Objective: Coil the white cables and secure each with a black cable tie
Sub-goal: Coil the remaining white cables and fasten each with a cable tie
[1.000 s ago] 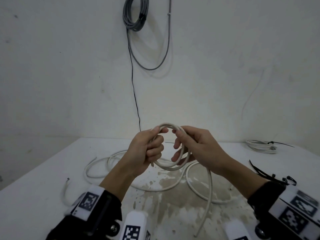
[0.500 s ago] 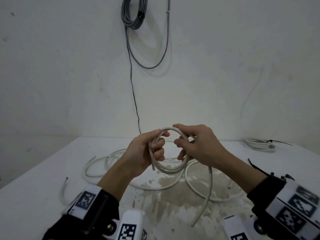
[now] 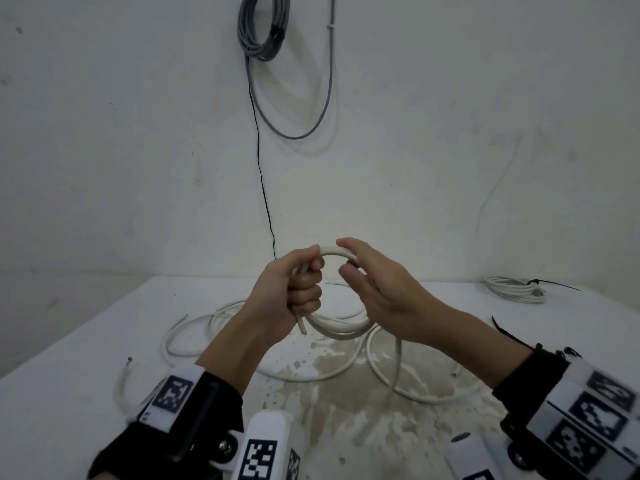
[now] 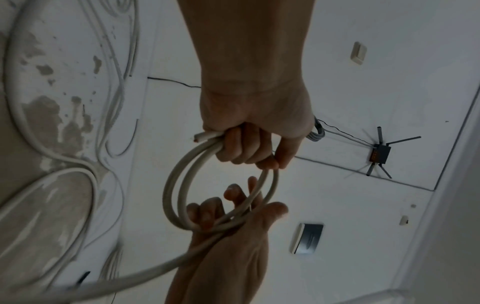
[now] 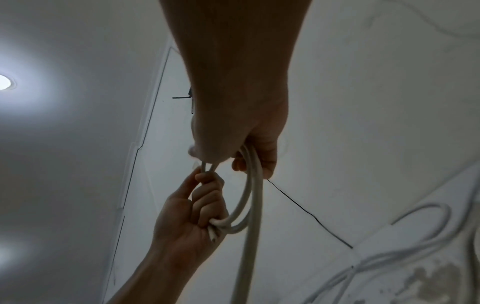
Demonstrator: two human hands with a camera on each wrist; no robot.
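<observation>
Two loops of white cable (image 3: pixel 341 329) are held up above the table (image 3: pixel 86 344), between both hands. Left hand (image 3: pixel 292 292): fist closed round one side of the coil, fingers fully curled, thumb lying along the top strand; cut cable end (image 3: pixel 303 330) pokes out just below the fist. In the left wrist view the same end (image 4: pixel 201 136) shows beside the curled fingers. Right hand (image 3: pixel 377 289): fingers loosely curved, not clenched, cupping the opposite side of the coil with thumb on top; strands run across the palm (image 4: pixel 228 224). From the right hand the uncoiled remainder (image 3: pixel 396 367) drops to the table and joins slack curves lying on the stained patch (image 3: pixel 346 393). Far right corner of the table: a finished white coil (image 3: pixel 516 289) bound with a black cable tie (image 3: pixel 554 285). Loose black ties (image 3: pixel 509 336) lie near the right forearm. Grey cable bundle (image 3: pixel 263 26) hangs on the wall behind.
</observation>
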